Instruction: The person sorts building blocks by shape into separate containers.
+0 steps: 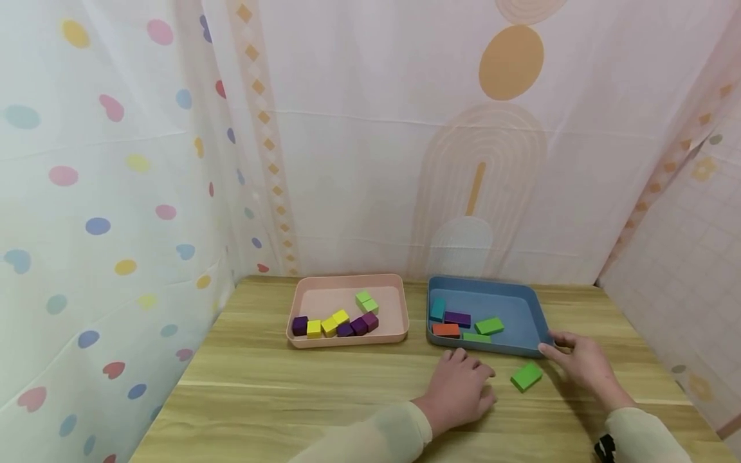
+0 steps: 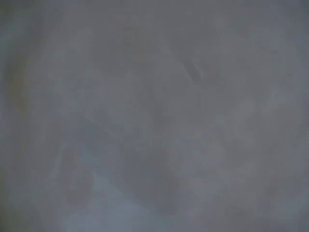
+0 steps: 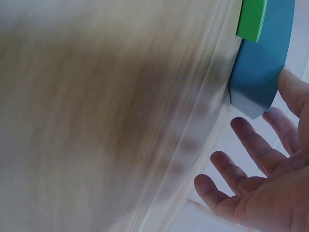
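My right hand [image 1: 586, 366] is at the near right corner of a blue tray [image 1: 521, 312]. Thumb and index finger pinch that corner, while the other fingers spread apart beside it in the right wrist view. Inside the tray lie a teal block [image 1: 437, 310], a purple block [image 1: 457, 319], an orange block [image 1: 446, 330] and two green blocks [image 1: 489, 326]. Another green block [image 1: 527, 377] lies on the table between my hands. My left hand [image 1: 458, 391], palm down with loosely bent fingers, is over the table just in front of the tray. The left wrist view is only a grey blur.
Left of the blue tray stands a pink tray [image 1: 332, 297] with several purple, yellow and light green cubes. Both trays sit near the back of the wooden table [image 1: 243, 386]. Patterned curtains [image 1: 347, 161] hang behind and on both sides.
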The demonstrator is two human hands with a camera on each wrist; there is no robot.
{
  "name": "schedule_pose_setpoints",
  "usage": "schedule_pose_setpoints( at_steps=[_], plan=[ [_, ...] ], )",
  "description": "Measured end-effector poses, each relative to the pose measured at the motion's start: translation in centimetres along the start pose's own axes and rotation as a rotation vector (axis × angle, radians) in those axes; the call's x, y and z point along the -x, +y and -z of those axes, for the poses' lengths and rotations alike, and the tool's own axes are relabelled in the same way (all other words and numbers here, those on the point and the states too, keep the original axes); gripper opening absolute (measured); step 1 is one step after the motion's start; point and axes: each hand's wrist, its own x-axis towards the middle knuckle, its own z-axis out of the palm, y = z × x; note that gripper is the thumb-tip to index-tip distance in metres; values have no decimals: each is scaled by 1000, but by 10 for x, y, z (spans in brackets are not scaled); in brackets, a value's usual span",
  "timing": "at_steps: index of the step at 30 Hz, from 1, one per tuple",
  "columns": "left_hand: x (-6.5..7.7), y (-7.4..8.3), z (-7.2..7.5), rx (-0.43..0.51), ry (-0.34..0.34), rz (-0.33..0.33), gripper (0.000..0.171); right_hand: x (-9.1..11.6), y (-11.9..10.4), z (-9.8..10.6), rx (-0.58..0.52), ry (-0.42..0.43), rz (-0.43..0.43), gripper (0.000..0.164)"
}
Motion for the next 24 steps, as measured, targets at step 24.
schedule_pose_setpoints(
  at_steps=[24],
  plan=[
    [-56, 53, -19, -123, 10, 174, 38, 0, 0, 0, -4, 4, 0, 65]
  ],
)
